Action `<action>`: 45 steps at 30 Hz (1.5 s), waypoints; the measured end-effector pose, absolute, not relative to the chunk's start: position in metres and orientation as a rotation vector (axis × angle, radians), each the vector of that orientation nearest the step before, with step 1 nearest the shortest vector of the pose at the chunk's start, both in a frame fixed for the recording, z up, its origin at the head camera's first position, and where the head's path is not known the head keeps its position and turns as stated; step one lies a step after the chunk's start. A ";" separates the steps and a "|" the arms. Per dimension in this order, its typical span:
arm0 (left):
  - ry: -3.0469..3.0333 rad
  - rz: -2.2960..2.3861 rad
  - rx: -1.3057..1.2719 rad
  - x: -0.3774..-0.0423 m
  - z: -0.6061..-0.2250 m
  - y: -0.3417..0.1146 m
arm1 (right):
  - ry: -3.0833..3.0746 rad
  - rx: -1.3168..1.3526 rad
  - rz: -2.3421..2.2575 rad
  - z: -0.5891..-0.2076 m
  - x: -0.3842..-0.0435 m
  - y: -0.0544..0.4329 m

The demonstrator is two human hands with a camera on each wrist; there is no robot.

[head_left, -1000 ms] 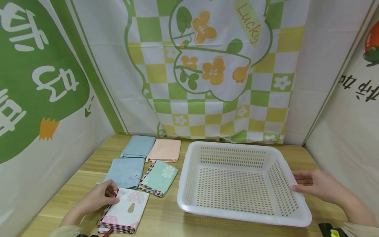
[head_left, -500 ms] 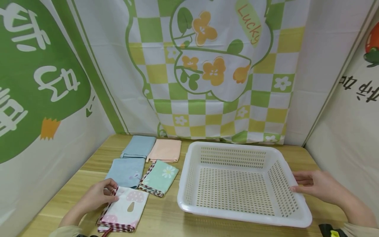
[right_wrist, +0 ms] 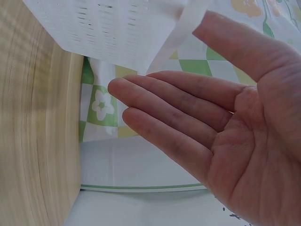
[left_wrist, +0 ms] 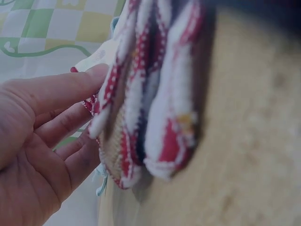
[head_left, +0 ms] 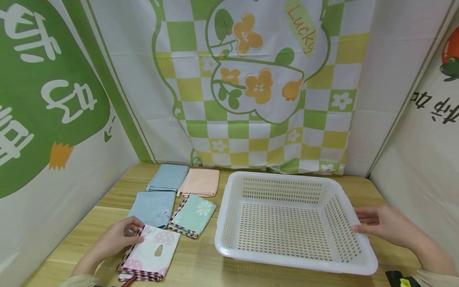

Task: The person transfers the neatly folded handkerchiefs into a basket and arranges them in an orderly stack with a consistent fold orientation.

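Observation:
My left hand (head_left: 116, 239) pinches the left edge of a folded white towel (head_left: 156, 249) with mushroom prints and a red-checked border. In the left wrist view, the thumb of the left hand (left_wrist: 42, 127) lies on that towel's (left_wrist: 160, 127) top, with fingers beneath the edge; its layers stand a little apart. A white perforated plastic basket (head_left: 287, 264) sits to the right with nothing in it. My right hand (head_left: 389, 224) touches its right rim. The right wrist view shows the right hand (right_wrist: 211, 117) with straight fingers, its thumb at the rim of the basket (right_wrist: 113, 33).
Beyond the white towel lie two folded blue towels (head_left: 152, 207), a peach towel (head_left: 199, 181) and a green daisy towel (head_left: 195, 213). All rest on the wooden table (head_left: 201, 265). Printed cloth (head_left: 265, 135) hangs behind it, with printed walls on both sides.
The pinched left edge of the white towel has risen slightly, moving with my left hand. My right hand and the basket look the same.

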State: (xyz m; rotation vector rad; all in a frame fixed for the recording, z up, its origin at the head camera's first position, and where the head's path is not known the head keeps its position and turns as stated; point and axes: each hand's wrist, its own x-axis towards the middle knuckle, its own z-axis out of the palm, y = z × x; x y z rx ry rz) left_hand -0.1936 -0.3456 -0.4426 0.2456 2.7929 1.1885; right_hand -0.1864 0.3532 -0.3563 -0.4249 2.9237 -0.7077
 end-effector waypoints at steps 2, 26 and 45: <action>2.798 1.186 0.228 -0.194 -0.443 -0.346 | 2.919 -0.431 -0.716 -0.356 -0.186 0.353; 2.846 1.151 0.219 -0.193 -0.441 -0.346 | 2.925 -0.415 -0.715 -0.357 -0.186 0.352; 2.693 1.237 0.145 -0.195 -0.427 -0.344 | 2.905 -0.416 -0.736 -0.356 -0.186 0.353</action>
